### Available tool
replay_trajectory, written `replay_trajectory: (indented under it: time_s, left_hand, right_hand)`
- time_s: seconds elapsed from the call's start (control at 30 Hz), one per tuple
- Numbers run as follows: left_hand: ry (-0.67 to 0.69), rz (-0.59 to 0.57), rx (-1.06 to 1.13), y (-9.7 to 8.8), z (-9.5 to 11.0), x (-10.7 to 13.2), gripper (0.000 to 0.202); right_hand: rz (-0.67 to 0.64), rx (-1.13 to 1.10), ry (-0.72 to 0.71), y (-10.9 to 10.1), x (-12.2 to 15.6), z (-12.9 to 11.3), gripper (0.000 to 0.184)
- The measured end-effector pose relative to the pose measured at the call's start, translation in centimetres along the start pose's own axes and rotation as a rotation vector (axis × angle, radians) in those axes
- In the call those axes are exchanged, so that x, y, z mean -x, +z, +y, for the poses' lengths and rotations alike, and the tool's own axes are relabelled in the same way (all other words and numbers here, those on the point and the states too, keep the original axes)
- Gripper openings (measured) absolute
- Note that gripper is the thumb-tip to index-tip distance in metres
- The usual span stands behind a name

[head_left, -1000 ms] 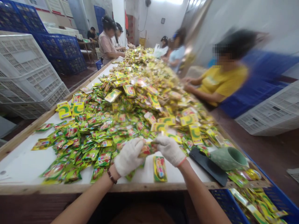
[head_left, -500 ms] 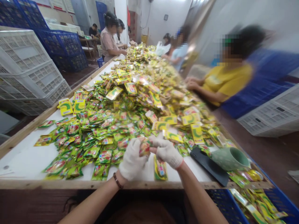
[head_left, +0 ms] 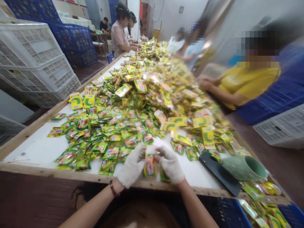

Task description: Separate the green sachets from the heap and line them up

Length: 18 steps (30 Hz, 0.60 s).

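A small yellow-and-red packet [head_left: 150, 165] is upright between my two hands, near the front edge of the table, its print blurred. My left hand [head_left: 132, 165], in a white glove with bare fingertips, has its fingers curled against the packet's left side. On the other side, my right hand [head_left: 171, 164], gloved the same way, pinches the packet near its upper right. Beneath the right hand a green-edged packet [head_left: 164, 176] lies mostly hidden. Many loose green packets [head_left: 111, 152] spread out just beyond and left of my hands.
Yellow boxes [head_left: 177, 121] heap along the white table [head_left: 35, 152], which has a wooden rim. To the right lie a dark phone-like slab [head_left: 219, 174] and a green cup [head_left: 244, 167] on its side. White crates [head_left: 35, 60] stand left. A person in yellow [head_left: 249, 80] sits right.
The view has swung, shifting the scene rightward. My hands have come slightly apart and a larger yellow-and-red packet now shows between them, where a small packet was held in the fingers.
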<state>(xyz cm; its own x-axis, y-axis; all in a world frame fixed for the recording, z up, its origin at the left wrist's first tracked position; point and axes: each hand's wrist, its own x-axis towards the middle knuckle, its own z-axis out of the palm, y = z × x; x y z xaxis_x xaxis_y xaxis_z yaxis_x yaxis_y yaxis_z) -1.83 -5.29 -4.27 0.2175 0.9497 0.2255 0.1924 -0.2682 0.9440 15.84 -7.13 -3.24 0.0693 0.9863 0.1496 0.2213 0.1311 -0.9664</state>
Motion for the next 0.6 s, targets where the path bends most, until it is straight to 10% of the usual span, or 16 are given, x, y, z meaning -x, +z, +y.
replay_trajectory:
  time_s: [0.17,0.6]
  left_hand:
    - [0.092,-0.19,-0.065,-0.1,1.2,-0.4,0.011]
    - [0.034,-0.26,-0.184,-0.9,1.2,-1.9,0.02]
  right_hand:
    - [-0.161,0.013,0.025,0.0,0.8,-0.1,0.022]
    - [-0.157,0.211,-0.058,-0.7,0.5,-1.0,0.025]
